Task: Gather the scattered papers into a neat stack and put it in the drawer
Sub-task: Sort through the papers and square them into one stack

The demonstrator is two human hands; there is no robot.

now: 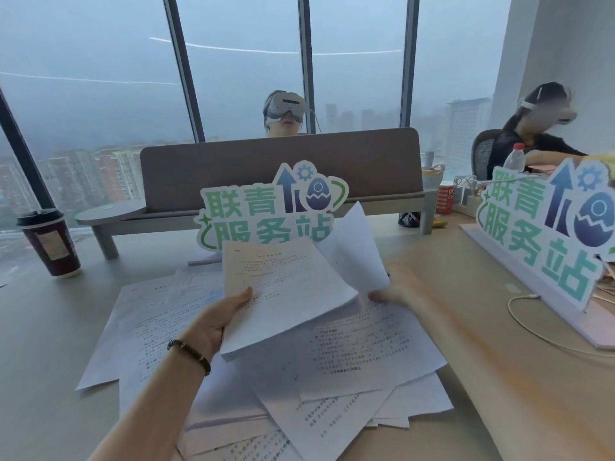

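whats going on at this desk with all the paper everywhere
A person is gathering loose printed sheets off a desk. The left hand holds a thick stack raised above the desk, thumb on top. The right hand, blurred by motion, pinches a single sheet beside that stack. Many scattered papers lie overlapping on the desk below, so the gathering is only partly done. No drawer is in view. A paper cup stands at the far left.
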